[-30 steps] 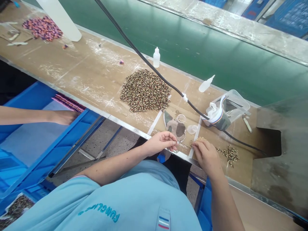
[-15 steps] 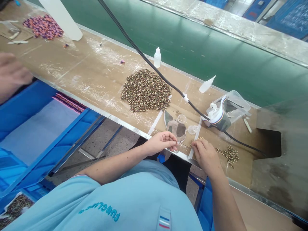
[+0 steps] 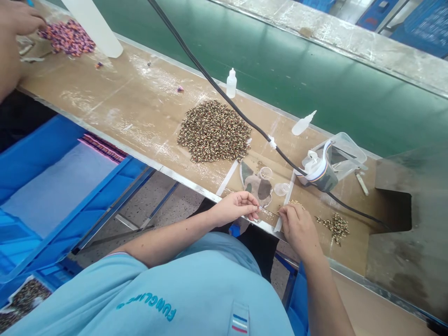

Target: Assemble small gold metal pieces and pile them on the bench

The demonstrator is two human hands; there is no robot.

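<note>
My left hand (image 3: 243, 206) is at the table's front edge, thumb and fingertips pinched together; whatever is between them is too small to name. To its right my right hand (image 3: 297, 224) is pinched as well, its fingertips hidden from above, by a strip of white tape (image 3: 286, 201). Just beyond my left hand lies a camouflage-patterned cloth piece (image 3: 264, 190), with a small clear round cup (image 3: 266, 173) on its far edge. A second clear round dish (image 3: 281, 189) rests between the cloth and the tape. Small brown-and-gold pieces (image 3: 338, 226) lie in a little pile right of my right hand.
A large heap of similar pieces (image 3: 214, 133) sits mid-table. Behind stand a white dropper bottle (image 3: 231, 83) and a lying one (image 3: 304, 123). A clear plastic box (image 3: 346, 151) is at right; a black cable (image 3: 210, 79) crosses above. A co-worker's hand (image 3: 23, 18) is by the pink-purple pile (image 3: 72, 38).
The co-worker's hand at the far left has moved up the table to the pink-purple pile. My own hands stay almost in place, still pinched.
</note>
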